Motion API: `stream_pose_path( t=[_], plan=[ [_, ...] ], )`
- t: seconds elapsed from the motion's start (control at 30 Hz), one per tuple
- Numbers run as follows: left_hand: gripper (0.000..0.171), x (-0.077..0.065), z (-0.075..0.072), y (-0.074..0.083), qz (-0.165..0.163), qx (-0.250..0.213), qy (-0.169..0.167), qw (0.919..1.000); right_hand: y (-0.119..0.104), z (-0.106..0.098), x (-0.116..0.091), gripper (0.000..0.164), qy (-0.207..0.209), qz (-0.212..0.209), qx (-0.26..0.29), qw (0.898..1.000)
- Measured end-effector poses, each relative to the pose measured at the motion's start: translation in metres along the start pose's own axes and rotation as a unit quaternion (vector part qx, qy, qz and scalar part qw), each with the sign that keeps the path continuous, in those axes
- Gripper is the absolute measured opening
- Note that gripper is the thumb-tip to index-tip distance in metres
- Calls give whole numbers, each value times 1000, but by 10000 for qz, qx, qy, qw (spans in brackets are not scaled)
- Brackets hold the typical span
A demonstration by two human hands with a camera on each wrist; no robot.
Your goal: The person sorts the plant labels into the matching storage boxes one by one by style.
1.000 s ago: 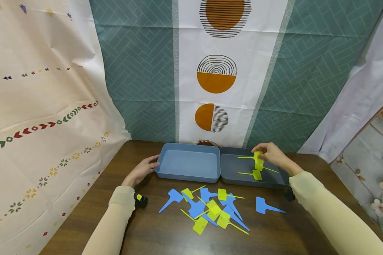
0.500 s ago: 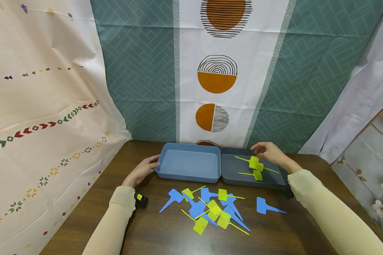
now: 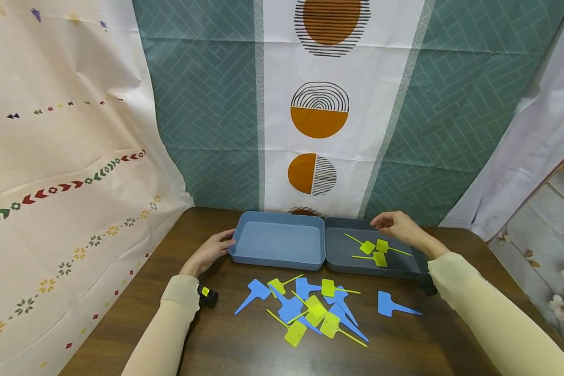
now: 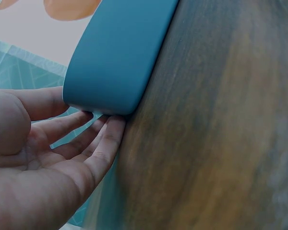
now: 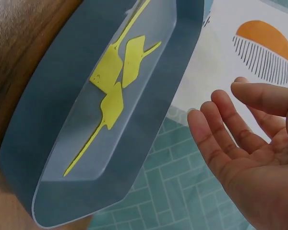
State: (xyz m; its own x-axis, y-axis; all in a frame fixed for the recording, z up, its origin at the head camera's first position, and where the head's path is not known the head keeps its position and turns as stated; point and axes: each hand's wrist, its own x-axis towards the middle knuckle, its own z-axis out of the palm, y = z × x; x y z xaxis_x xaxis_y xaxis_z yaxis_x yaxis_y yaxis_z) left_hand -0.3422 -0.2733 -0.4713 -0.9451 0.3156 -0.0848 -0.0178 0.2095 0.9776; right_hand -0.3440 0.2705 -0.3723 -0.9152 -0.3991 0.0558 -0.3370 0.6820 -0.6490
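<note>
along the far edge of the table (image 3: pixel 235 344), a pale blue tray (image 3: pixel 282 243) and a dark gray tray (image 3: pixel 336 245) stand side by side. the left hand (image 3: pixel 210 252) rests its relaxed fingertips against the left end of the blue tray, with the thumb by the rim. the right hand (image 3: pixel 397 228) hovers by the far edge of the gray tray, toward its right end, open and holding nothing, its fingers slightly bent. just below it, three yellow tags (image 3: pixel 379 259) lie close together on the tray floor. between the trays and the table's near edge, more yellow tags and some blue tags (image 3: pixel 289 309) overlap in a loose pile; a lone blue tag (image 3: pixel 384 303) lies apart in front of the gray tray. each tag is thin and flat, a squarish plate with a stem, slender on the yellow, broader and tapering to a point on the blue. the trays are smooth and shallow with rounded corners, the table brown and wood-grained.
</note>
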Motion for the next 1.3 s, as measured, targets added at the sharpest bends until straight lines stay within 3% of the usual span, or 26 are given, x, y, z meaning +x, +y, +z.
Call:
stream_pose_path(
  t=[0.3, 0.63, 1.3],
  plan=[
    [57, -1, -1, 0, 4, 4, 25, 10000, -12, -7, -9, 25, 67, -306, 53, 9995],
    [58, -3, -2, 0, 10, 109, -64, 9999, -13, -9, -33, 26, 305, -309, -128, 9990],
    [57, 2, -3, -2, -52, -5, 41, 10000, -12, 5, -65, 25, -56, -679, -153, 9976]
  ],
)
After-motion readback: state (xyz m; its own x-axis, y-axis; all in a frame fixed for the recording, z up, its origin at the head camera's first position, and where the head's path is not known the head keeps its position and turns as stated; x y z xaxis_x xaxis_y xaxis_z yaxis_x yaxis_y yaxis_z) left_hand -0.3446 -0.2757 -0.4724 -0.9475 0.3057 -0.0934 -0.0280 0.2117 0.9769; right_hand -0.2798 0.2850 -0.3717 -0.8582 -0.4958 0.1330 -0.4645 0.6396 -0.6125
